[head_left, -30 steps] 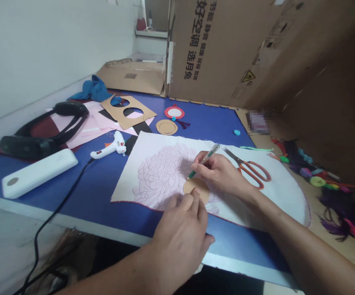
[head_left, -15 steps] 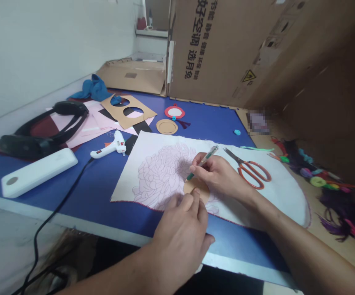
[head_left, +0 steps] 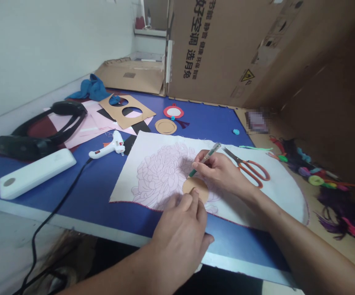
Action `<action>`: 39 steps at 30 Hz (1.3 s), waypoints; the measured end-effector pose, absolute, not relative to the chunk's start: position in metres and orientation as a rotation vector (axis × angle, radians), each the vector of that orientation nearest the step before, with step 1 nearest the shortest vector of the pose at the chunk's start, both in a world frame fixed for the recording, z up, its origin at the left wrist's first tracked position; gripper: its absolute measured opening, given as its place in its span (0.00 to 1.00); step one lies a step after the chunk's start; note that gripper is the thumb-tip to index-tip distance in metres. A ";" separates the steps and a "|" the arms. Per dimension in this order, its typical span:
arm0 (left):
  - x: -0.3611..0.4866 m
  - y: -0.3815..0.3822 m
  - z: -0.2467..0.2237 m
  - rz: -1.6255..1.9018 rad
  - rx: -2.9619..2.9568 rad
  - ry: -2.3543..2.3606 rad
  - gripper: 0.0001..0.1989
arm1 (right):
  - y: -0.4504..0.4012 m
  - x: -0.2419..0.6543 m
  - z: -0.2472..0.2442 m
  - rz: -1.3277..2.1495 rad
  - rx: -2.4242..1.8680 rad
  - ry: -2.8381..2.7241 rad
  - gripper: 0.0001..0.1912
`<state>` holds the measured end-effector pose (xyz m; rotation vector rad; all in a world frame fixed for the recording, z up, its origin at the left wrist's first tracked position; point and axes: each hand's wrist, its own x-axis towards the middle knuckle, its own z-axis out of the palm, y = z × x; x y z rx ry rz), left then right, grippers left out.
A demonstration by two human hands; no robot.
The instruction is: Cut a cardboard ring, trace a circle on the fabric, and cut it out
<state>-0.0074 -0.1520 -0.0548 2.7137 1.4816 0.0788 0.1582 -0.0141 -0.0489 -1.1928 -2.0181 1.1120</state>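
White fabric [head_left: 282, 184] printed with a pale purple flower [head_left: 162, 176] lies near the table's front edge, and on it rests a round cardboard disc [head_left: 202, 187]. My left hand [head_left: 182, 229] presses fingertips on the disc's near side, its fingers extended and not wrapped round anything. Pinched in my right hand [head_left: 223, 170] is a clear pen [head_left: 212, 151] with a green grip, its tip at the disc's upper left edge. Orange-handled scissors [head_left: 253, 170] lie on the fabric, just beyond my right hand.
A white glue gun [head_left: 111, 146] and a white oblong case [head_left: 37, 174] lie left, near a black headset [head_left: 42, 127]. Behind are a cardboard sheet with round holes [head_left: 126, 110], a cardboard ring-marked disc [head_left: 165, 126] and a red-rimmed ornament [head_left: 174, 112]. Colourful threads [head_left: 315, 172] line the right.
The pen tip and my right hand have shifted slightly up and right along the disc's edge. My left hand keeps its place on the disc. The whole view has drifted slightly.
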 end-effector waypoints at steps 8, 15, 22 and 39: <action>-0.007 -0.154 -0.058 0.111 2.704 1.482 0.33 | -0.012 0.164 -0.050 1.071 -1.177 -2.018 0.13; -0.008 -0.153 -0.057 0.097 2.704 1.467 0.33 | -0.011 0.167 -0.050 1.077 -1.199 -1.985 0.14; -0.008 -0.153 -0.061 0.120 2.725 1.481 0.34 | -0.011 0.172 -0.046 1.068 -1.237 -1.998 0.14; -0.008 -0.154 -0.060 0.133 2.701 1.498 0.32 | -0.019 0.167 -0.044 1.052 -1.156 -1.997 0.21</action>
